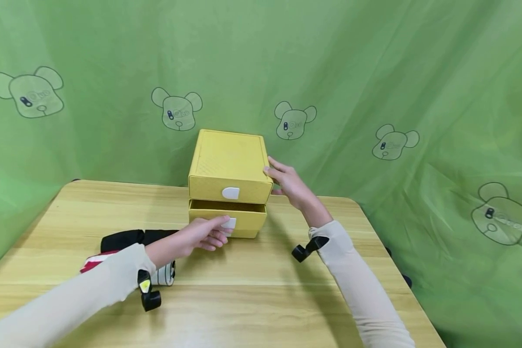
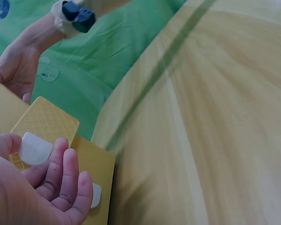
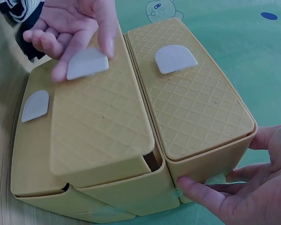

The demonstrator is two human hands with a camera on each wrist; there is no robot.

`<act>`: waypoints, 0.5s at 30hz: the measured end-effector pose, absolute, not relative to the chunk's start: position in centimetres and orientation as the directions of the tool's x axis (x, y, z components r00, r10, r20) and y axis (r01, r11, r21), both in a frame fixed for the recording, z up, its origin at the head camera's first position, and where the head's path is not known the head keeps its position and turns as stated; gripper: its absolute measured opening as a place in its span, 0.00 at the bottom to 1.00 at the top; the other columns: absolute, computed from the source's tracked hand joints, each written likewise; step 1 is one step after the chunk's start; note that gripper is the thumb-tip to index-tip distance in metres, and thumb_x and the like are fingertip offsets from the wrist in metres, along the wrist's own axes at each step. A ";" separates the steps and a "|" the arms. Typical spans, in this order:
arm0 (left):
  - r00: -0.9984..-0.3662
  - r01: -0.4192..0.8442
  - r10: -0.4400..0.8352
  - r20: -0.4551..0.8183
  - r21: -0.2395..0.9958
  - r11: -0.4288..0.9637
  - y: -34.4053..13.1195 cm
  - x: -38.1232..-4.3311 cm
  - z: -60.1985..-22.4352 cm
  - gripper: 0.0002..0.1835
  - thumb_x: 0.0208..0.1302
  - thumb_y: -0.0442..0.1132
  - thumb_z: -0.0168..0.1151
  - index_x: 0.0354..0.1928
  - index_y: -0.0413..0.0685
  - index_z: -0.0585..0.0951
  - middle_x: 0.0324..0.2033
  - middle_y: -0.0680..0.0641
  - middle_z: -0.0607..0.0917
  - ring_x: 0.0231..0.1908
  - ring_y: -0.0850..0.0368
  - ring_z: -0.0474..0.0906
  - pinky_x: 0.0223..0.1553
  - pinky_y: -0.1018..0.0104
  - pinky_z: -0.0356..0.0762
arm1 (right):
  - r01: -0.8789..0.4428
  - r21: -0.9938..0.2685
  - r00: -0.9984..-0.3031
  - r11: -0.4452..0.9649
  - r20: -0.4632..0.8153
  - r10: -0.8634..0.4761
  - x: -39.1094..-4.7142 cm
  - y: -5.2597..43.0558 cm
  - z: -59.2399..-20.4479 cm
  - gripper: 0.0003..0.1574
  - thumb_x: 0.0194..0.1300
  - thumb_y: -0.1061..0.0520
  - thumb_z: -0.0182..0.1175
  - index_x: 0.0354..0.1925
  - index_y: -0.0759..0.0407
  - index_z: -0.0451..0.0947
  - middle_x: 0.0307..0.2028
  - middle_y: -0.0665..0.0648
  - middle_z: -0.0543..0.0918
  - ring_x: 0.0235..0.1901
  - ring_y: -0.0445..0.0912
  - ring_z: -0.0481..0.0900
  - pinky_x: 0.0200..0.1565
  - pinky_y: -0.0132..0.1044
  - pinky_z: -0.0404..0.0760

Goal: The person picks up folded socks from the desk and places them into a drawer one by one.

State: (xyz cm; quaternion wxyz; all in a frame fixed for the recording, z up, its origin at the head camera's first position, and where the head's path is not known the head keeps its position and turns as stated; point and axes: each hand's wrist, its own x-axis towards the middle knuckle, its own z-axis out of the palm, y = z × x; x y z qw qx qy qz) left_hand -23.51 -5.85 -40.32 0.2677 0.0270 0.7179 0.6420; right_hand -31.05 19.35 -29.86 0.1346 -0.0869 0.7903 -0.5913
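A yellow drawer unit [image 1: 230, 150] with white tab handles stands at the back of the table. In the right wrist view its middle drawer [image 3: 103, 126] juts out between the top drawer [image 3: 201, 98] and the bottom drawer [image 3: 30, 154], both closed. My left hand [image 1: 200, 236] pinches the middle drawer's white handle [image 3: 88, 63] between thumb and index finger, the other fingers loosely bent. Against the unit's right side rests my right hand [image 1: 289, 183], its fingers spread along the upper tier. In the head view the opening [image 1: 226, 206] of the pulled-out drawer looks dark; its contents cannot be seen.
Folded cloth items, a black one [image 1: 122, 240], a red-and-white one [image 1: 96, 259] and a striped one [image 1: 167, 274], lie on the wooden table [image 1: 226, 309] under and beside my left forearm. A green curtain [image 1: 243, 63] with bear faces hangs behind.
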 end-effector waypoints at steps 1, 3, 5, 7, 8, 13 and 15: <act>-0.856 -0.297 0.384 -0.346 0.937 0.183 -5.9 -23.2 -40.3 0.33 0.73 0.62 0.53 0.59 0.38 0.82 0.30 0.53 0.86 0.32 0.61 0.82 0.42 0.66 0.82 | 0.022 -0.958 -0.949 0.286 -0.110 -0.296 -31.1 19.3 -29.9 0.41 0.81 0.49 0.48 0.82 0.48 0.43 0.82 0.57 0.46 0.77 0.59 0.58 0.69 0.59 0.71; -0.859 -0.281 0.383 -0.339 0.939 0.200 -5.9 -22.7 -40.4 0.33 0.73 0.62 0.53 0.58 0.39 0.83 0.30 0.53 0.86 0.31 0.62 0.81 0.41 0.67 0.82 | 0.023 -0.958 -0.948 0.286 -0.111 -0.298 -31.1 19.3 -29.9 0.41 0.81 0.49 0.48 0.82 0.48 0.43 0.82 0.58 0.47 0.77 0.59 0.58 0.69 0.60 0.71; -0.862 -0.267 0.382 -0.333 0.939 0.216 -6.0 -22.1 -40.5 0.33 0.73 0.63 0.53 0.57 0.40 0.84 0.29 0.53 0.86 0.31 0.62 0.81 0.40 0.67 0.82 | 0.024 -0.959 -0.948 0.284 -0.111 -0.297 -31.0 19.3 -29.9 0.41 0.81 0.49 0.48 0.82 0.48 0.43 0.82 0.58 0.47 0.77 0.59 0.58 0.69 0.60 0.71; -0.865 -0.252 0.381 -0.326 0.940 0.231 -6.0 -21.4 -40.6 0.32 0.73 0.64 0.54 0.56 0.42 0.85 0.28 0.53 0.86 0.30 0.61 0.81 0.40 0.66 0.82 | 0.026 -0.959 -0.948 0.281 -0.113 -0.298 -31.0 19.3 -29.9 0.41 0.81 0.49 0.48 0.82 0.48 0.43 0.82 0.58 0.47 0.77 0.60 0.58 0.69 0.60 0.71; -0.867 -0.243 0.381 -0.321 0.940 0.238 -6.1 -21.0 -40.6 0.32 0.73 0.64 0.54 0.55 0.42 0.85 0.28 0.52 0.86 0.30 0.61 0.81 0.40 0.66 0.82 | 0.026 -0.960 -0.948 0.280 -0.113 -0.298 -31.0 19.3 -29.9 0.41 0.81 0.49 0.48 0.82 0.48 0.43 0.82 0.58 0.47 0.77 0.60 0.58 0.69 0.60 0.71; -0.876 -0.212 0.383 -0.295 0.946 0.244 -6.0 -19.1 -40.2 0.31 0.73 0.63 0.53 0.52 0.41 0.86 0.26 0.52 0.86 0.30 0.59 0.81 0.39 0.64 0.82 | 0.020 -0.958 -0.950 0.285 -0.107 -0.295 -31.1 19.3 -29.9 0.41 0.81 0.49 0.48 0.82 0.48 0.43 0.82 0.58 0.48 0.76 0.59 0.60 0.68 0.60 0.72; -0.878 -0.209 0.380 -0.292 0.947 0.244 -5.9 -18.4 -40.1 0.31 0.73 0.63 0.53 0.51 0.41 0.86 0.26 0.51 0.86 0.30 0.59 0.81 0.39 0.64 0.82 | 0.017 -0.958 -0.950 0.288 -0.105 -0.293 -31.1 19.2 -29.9 0.41 0.81 0.49 0.47 0.82 0.48 0.43 0.81 0.58 0.49 0.76 0.59 0.61 0.68 0.59 0.73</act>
